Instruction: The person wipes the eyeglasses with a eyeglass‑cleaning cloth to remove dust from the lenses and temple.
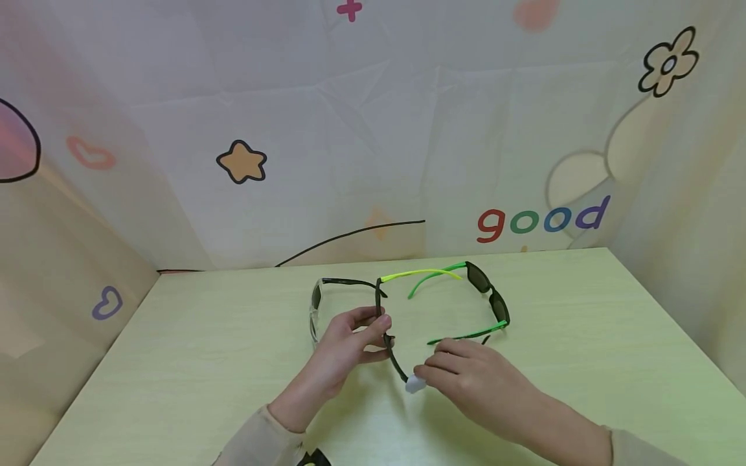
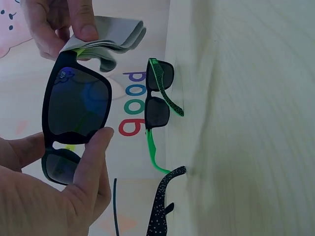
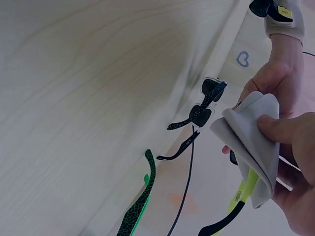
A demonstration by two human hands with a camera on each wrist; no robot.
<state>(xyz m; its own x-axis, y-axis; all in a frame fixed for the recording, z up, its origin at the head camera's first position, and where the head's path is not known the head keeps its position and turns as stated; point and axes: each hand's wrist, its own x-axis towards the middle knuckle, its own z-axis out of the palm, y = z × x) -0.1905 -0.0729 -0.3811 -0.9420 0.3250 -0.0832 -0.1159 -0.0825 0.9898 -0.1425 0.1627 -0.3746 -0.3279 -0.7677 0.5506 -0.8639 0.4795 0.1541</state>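
A pair of black-framed sunglasses [image 2: 78, 101] with yellow-green temples is held up over the table. My left hand [image 1: 350, 340] grips them around the bridge, fingers behind and thumb in front. One yellow temple [image 1: 416, 273] reaches away toward the back. My right hand [image 1: 480, 382] pinches a folded grey cloth [image 3: 253, 130] around the other temple, close to the hinge. In the right wrist view, the black tip [image 3: 221, 225] of that temple sticks out below the cloth. Part of the frame is hidden behind the cloth and fingers.
Green-templed sunglasses [image 1: 499, 305] stand at the right with temples unfolded. Clear-framed sunglasses [image 1: 316, 299] with speckled black temples stand at the left, partly behind my left hand. A printed curtain [image 1: 373, 129] hangs along the back edge of the pale wooden table [image 1: 192, 362].
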